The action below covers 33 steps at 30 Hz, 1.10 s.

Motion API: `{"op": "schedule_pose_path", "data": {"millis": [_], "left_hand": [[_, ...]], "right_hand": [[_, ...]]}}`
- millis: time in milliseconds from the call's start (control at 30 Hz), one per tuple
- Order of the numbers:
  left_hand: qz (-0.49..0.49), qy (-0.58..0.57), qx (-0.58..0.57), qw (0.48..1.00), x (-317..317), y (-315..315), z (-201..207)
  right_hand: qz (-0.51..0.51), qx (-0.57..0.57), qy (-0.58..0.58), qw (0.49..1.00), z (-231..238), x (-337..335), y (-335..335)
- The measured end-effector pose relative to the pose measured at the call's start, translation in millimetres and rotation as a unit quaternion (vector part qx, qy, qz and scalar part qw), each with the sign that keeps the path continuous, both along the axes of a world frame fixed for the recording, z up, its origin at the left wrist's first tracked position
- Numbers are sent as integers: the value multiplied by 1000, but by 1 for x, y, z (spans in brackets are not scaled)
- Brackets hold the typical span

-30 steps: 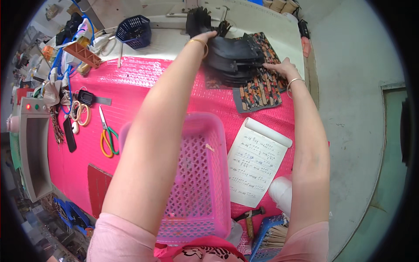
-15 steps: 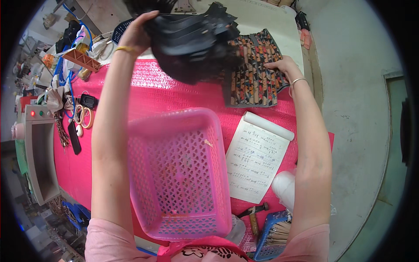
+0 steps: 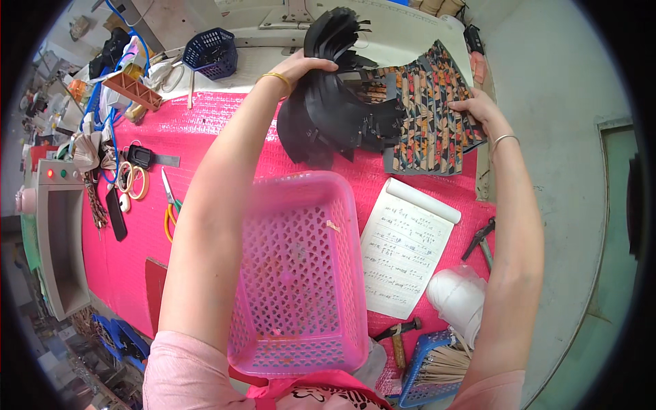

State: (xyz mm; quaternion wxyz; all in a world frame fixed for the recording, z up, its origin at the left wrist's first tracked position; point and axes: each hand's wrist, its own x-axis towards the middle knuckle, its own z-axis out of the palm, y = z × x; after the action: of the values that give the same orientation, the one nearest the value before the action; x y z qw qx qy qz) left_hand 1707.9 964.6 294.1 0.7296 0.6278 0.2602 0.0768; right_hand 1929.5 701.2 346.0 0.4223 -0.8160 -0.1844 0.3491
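My left hand (image 3: 305,68) is closed round a stack of black, curved, leather-like cut pieces (image 3: 335,119), which fan out below and above it over the far side of the table. Its thumb lies across the top of the stack, while the other fingers are mostly hidden. Beside it, to the right, lies a bundle of floral-patterned strips with dark edges (image 3: 430,116), touching or overlapping the black pieces. My right hand (image 3: 482,113) grips the right edge of this bundle, thumb on top and fingers hidden beneath. A pink perforated basket (image 3: 359,287) stands nearest me, with little in it.
An open notepad with handwriting (image 3: 403,253) lies right of the basket. Scissors (image 3: 169,205), a hammer (image 3: 398,329), a white thread roll (image 3: 456,297) and a blue basket of sticks (image 3: 410,383) lie around. A dark blue basket (image 3: 210,55) stands at the back left.
My left hand has moved right with the black pieces, bringing them down beside the floral bundle. My right hand and the floral bundle have shifted slightly right. Scissors have come into sight.
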Motion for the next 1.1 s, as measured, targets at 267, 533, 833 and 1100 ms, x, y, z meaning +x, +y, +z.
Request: {"op": "schedule_pose_path", "data": {"millis": [267,533,833,1100], "left_hand": [[89,186,274,940,16,-10,-4],[128,156,281,938,8,5,-4],[160,-104,5,982,-112,-22,138],[186,-145,-42,971,-284,-140,143]], "right_hand": [[-62,-40,160,984,-31,17,-13],[17,-75,132,988,-23,3,-13],[56,55,-50,996,16,-35,-17],[157,146,-223,951,53,-32,-48]]}}
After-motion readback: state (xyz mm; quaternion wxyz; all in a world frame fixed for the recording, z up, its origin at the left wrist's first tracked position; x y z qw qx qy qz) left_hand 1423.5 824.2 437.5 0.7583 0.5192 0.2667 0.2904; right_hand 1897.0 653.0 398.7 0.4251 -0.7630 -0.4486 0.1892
